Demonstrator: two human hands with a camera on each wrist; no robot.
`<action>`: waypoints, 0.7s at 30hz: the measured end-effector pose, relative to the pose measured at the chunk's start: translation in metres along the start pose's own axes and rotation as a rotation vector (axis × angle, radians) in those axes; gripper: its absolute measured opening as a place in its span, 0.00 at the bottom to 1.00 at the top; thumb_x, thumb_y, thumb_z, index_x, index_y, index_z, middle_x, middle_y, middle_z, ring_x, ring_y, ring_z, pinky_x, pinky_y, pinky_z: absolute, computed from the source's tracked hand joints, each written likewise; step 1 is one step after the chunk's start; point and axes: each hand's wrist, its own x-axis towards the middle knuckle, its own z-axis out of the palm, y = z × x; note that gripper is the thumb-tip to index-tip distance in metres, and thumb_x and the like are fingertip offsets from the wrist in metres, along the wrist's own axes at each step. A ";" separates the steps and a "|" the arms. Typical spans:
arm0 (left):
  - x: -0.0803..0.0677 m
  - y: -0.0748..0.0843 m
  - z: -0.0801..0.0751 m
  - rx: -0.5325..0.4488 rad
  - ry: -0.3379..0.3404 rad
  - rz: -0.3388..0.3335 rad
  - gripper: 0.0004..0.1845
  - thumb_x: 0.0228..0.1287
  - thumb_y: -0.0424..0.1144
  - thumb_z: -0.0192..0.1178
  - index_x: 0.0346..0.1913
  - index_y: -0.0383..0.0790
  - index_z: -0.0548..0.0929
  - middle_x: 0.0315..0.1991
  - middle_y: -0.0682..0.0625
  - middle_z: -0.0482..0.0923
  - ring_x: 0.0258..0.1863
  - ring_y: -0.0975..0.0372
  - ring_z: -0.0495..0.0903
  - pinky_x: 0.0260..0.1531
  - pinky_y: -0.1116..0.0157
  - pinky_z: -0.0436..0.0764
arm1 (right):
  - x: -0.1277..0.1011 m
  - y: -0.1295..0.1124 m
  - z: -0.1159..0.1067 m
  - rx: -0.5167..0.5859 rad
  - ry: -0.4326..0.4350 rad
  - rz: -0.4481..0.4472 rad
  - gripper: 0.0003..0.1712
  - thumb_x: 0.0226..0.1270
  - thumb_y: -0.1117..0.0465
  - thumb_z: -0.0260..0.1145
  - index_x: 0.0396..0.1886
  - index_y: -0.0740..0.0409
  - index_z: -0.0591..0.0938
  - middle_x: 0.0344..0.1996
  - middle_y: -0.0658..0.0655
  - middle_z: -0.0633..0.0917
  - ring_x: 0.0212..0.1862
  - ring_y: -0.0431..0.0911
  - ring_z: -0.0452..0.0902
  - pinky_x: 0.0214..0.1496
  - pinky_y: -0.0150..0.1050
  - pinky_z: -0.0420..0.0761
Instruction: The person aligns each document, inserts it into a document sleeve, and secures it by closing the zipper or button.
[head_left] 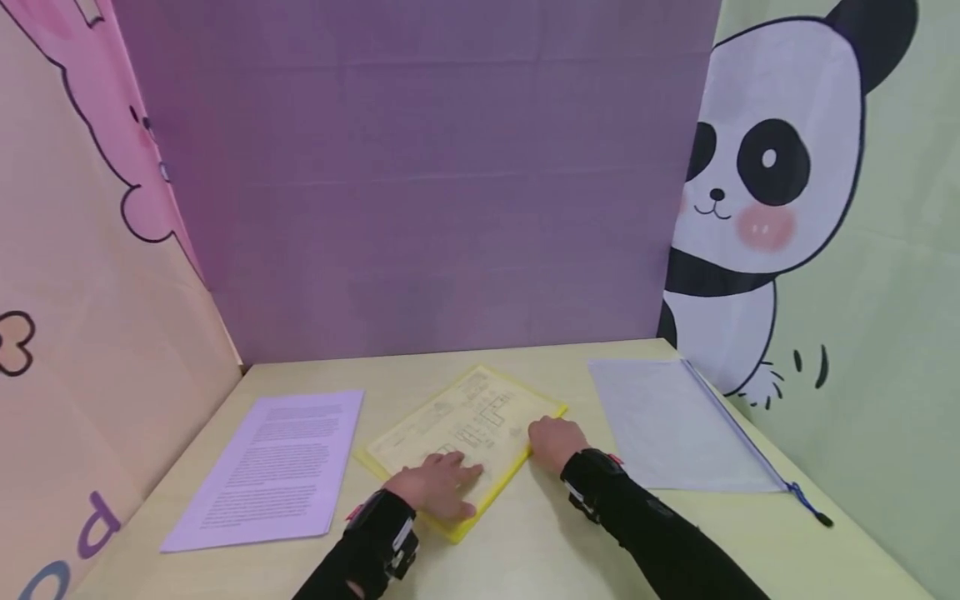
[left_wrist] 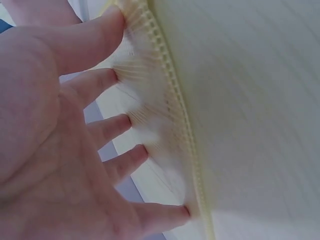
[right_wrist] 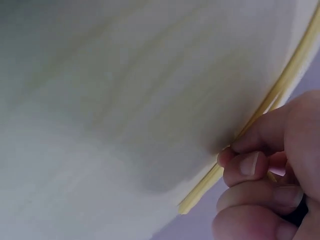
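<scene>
A yellow zip pouch [head_left: 480, 417] with a printed sheet inside lies slantwise on the pale table [head_left: 525, 550]. My left hand [head_left: 438, 487] lies flat on its near end. In the left wrist view its spread fingers [left_wrist: 112, 127] press on the pouch beside the yellow zipper teeth [left_wrist: 172, 95]. My right hand [head_left: 555, 442] is at the pouch's right edge with curled fingers. The right wrist view shows its fingertips [right_wrist: 250, 162] pinching the yellow edge strip [right_wrist: 270, 102]; what exactly sits between them is hidden.
A stack of printed white pages [head_left: 273, 467] lies to the left. A clear white zip pouch [head_left: 675, 421] with a blue zipper pull [head_left: 813, 507] lies to the right. Purple, pink and panda-printed panels wall in the table on three sides.
</scene>
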 end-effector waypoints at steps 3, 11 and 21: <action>-0.001 0.002 -0.001 -0.016 0.000 -0.019 0.35 0.65 0.59 0.65 0.75 0.64 0.70 0.77 0.48 0.60 0.75 0.46 0.58 0.61 0.28 0.63 | 0.000 -0.004 -0.001 -0.034 0.038 -0.008 0.12 0.69 0.63 0.67 0.25 0.60 0.79 0.23 0.58 0.78 0.26 0.52 0.76 0.34 0.49 0.83; 0.001 0.002 0.000 -0.015 0.002 -0.023 0.35 0.65 0.58 0.66 0.74 0.65 0.70 0.77 0.48 0.61 0.75 0.47 0.59 0.60 0.28 0.64 | -0.008 -0.012 -0.007 -0.039 0.017 -0.020 0.12 0.71 0.62 0.66 0.26 0.60 0.79 0.22 0.56 0.76 0.25 0.49 0.71 0.33 0.46 0.80; 0.003 0.001 0.001 -0.008 -0.003 -0.023 0.35 0.65 0.59 0.65 0.74 0.65 0.70 0.77 0.48 0.61 0.75 0.47 0.59 0.61 0.28 0.63 | -0.019 -0.028 -0.012 0.022 -0.067 -0.049 0.09 0.72 0.60 0.66 0.31 0.59 0.81 0.23 0.54 0.75 0.26 0.49 0.69 0.34 0.42 0.77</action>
